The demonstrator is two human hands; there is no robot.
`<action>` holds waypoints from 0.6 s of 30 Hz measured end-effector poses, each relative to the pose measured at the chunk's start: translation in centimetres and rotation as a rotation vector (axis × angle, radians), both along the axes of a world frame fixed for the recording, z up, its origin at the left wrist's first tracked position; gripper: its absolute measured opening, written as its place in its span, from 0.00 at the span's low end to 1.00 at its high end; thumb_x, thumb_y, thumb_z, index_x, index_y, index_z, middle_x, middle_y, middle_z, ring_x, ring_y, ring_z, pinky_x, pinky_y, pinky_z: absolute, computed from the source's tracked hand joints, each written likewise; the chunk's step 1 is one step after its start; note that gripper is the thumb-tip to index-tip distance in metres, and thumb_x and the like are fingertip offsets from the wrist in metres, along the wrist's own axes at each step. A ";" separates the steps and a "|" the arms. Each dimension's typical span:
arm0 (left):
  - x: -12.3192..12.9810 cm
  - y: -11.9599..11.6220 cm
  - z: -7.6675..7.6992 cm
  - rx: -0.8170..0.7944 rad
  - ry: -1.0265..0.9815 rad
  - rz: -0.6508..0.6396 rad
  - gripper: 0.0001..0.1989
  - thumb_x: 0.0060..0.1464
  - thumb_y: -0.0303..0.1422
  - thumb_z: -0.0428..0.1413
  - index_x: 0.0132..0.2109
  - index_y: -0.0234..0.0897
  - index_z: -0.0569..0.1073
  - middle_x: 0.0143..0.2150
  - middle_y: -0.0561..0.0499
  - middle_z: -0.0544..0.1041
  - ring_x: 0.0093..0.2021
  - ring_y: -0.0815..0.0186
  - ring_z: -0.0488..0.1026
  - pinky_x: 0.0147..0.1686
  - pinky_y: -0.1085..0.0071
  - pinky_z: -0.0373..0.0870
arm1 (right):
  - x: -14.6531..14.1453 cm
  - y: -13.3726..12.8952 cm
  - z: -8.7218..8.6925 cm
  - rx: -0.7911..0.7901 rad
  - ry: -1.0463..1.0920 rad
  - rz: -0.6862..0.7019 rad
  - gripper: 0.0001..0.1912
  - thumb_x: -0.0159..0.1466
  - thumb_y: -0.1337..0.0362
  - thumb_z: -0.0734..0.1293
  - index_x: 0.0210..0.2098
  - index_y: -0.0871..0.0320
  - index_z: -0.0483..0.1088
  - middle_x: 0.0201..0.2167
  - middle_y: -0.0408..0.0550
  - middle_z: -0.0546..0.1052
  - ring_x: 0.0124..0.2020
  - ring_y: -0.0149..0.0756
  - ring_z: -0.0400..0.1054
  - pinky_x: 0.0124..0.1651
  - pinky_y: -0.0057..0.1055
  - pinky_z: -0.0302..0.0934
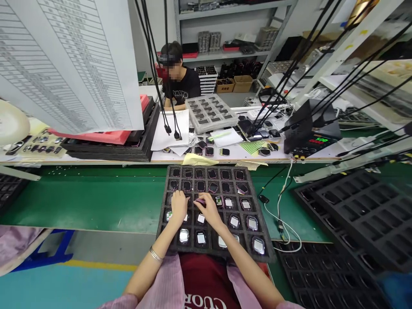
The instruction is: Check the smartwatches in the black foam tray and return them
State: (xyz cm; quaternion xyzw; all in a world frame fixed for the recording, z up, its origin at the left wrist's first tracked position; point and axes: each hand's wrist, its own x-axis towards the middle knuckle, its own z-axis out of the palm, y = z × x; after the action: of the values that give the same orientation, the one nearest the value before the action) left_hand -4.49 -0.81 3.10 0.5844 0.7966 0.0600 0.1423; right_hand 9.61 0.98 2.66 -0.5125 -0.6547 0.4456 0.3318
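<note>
A black foam tray (189, 249) with rows of compartments lies in front of me, its near edge at my body. Square smartwatch bodies sit in it: dark-faced ones such as this watch (200, 186) fill the far rows, and pale-faced ones such as this watch (183, 235) lie nearer. My right hand (208, 209) pinches a purple-edged smartwatch (200, 201) between thumb and fingers, over the third row. Just left of it, my left hand (179, 205) reaches down over the same row with bent fingers. Whatever those fingertips hold is hidden.
Black foam trays (357, 201) are stacked at the right. A power supply (312, 128) stands on the raised shelf, with cables hanging above it. White cable (289, 234) loops beside my tray. Opposite sits another person (185, 83). A printed sheet (74, 64) hangs at upper left.
</note>
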 end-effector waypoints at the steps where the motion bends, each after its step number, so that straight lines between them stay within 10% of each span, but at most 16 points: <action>1: 0.0 0.1 0.0 -0.003 -0.030 0.007 0.11 0.59 0.33 0.53 0.43 0.27 0.71 0.44 0.36 0.71 0.47 0.51 0.69 0.46 0.59 0.65 | 0.2 -0.1 0.3 -0.034 0.071 -0.017 0.14 0.61 0.52 0.66 0.34 0.58 0.66 0.39 0.52 0.73 0.37 0.41 0.71 0.35 0.37 0.69; 5: -0.1 -0.2 0.1 0.009 -0.196 0.030 0.10 0.55 0.28 0.56 0.45 0.28 0.70 0.45 0.35 0.70 0.49 0.50 0.68 0.46 0.58 0.65 | 1.2 0.0 1.6 -0.172 0.285 -0.077 0.23 0.63 0.46 0.62 0.45 0.60 0.64 0.32 0.49 0.76 0.17 0.28 0.63 0.14 0.24 0.55; 12: -1.0 -1.4 -0.2 0.125 -0.653 0.062 0.08 0.50 0.23 0.59 0.38 0.38 0.72 0.40 0.46 0.74 0.45 0.58 0.70 0.48 0.61 0.64 | 2.9 -0.4 4.3 -0.456 0.725 0.011 0.28 0.60 0.56 0.69 0.58 0.53 0.63 0.40 0.50 0.77 0.26 0.29 0.67 0.23 0.24 0.61; 18: -2.0 -0.5 0.2 0.222 -1.149 0.232 0.16 0.46 0.41 0.63 0.37 0.34 0.75 0.33 0.47 0.78 0.34 0.63 0.74 0.38 0.66 0.69 | 3.3 -0.5 5.7 -0.586 0.912 0.055 0.23 0.58 0.62 0.72 0.53 0.54 0.71 0.36 0.50 0.78 0.21 0.27 0.63 0.22 0.25 0.59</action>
State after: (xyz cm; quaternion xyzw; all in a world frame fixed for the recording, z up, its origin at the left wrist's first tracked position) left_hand -6.49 -1.35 3.26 0.3790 0.6395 0.4646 0.4812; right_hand 12.96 0.45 8.35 -0.3208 -0.3058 0.7953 0.4137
